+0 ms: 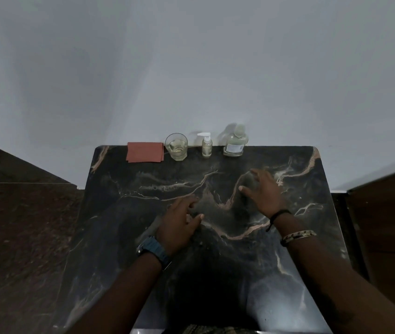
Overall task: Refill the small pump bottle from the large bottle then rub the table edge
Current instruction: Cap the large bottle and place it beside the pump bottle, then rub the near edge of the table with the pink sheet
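A plain pale grey wall filled the upper half in dim light, the dark marble tabletop stood against it, with dark brown speckled floor to the left

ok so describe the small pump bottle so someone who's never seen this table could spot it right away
Start at the dark marble table and look along its far edge, against the pale wall, where four things stand in a row. The small pump bottle is third from the left, between the glass and the large bottle. It is the slimmest of them and the only one with a white pump top.
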